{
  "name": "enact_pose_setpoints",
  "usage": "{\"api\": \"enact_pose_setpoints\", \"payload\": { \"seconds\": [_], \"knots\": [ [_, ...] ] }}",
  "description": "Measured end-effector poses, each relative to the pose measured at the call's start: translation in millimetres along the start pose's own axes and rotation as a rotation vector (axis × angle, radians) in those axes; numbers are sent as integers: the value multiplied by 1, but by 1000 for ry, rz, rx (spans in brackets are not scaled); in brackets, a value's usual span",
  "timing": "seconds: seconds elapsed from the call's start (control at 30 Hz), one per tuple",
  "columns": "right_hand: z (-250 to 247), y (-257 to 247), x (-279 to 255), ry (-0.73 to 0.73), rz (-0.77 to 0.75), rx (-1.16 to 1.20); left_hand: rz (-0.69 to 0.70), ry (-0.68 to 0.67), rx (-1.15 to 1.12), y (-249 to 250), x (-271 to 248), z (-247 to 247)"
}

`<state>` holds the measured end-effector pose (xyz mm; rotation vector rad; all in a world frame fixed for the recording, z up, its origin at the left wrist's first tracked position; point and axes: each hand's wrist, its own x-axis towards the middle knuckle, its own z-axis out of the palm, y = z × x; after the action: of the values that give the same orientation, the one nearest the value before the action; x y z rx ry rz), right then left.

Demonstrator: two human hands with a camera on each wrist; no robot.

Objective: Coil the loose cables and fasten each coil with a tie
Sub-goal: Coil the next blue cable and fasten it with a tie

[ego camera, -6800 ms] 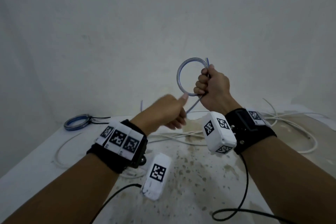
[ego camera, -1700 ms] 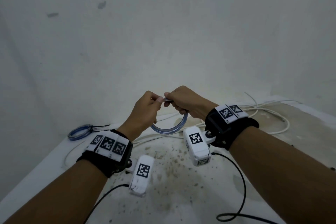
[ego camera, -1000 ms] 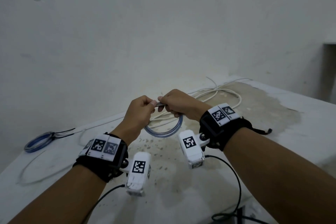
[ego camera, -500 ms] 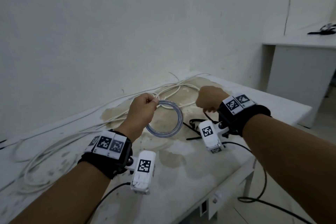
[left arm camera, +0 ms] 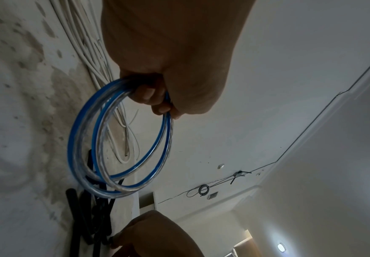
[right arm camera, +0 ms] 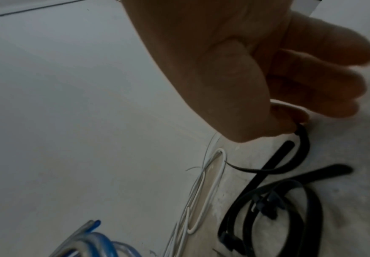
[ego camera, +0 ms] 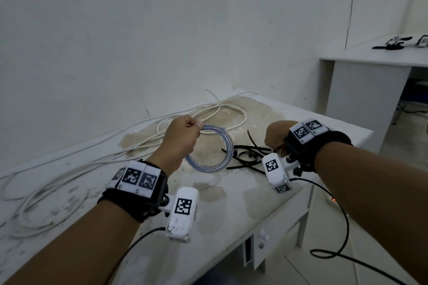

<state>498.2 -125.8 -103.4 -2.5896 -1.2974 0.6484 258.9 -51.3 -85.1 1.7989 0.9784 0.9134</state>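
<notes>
left hand (ego camera: 181, 137) grips the blue-and-clear coil (ego camera: 209, 149) at its top, held up over the table (ego camera: 231, 210). right hand (ego camera: 276, 135) pinches one black tie (right arm camera: 301, 139) off the pile. coil looks light but springy, so i'd hold it where the turns bunch.

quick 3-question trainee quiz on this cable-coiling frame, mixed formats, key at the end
1. True or false: the left hand holds the blue coil lifted off the table.
2. What is the right hand pinching?
A. a white cable
B. a black tie
C. the blue coil
3. Fill in: the loose white cables lie on the table on the ____ hand's side of the coil.

Key
1. True. The left wrist view shows the fingers curled round the coil's top, with the loops hanging free.
2. B. The right wrist view shows the grip on one end of a black tie from the tie pile.
3. Left.
</notes>
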Motion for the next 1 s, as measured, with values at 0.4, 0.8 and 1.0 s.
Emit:
{"api": "enact_pose_setpoints", "payload": {
  "seconds": [0.4,0.8,1.0],
  "knots": [
    [7,-4,27,53,22,-411,-18,57,-17,-2,0,-18],
    [-29,-58,-20,436,-148,-375,-6,57,-45,-10,8,-31],
    [-30,-128,-12,667,-458,-330,32,56,-72,-8,14,-62]
  ]
}}
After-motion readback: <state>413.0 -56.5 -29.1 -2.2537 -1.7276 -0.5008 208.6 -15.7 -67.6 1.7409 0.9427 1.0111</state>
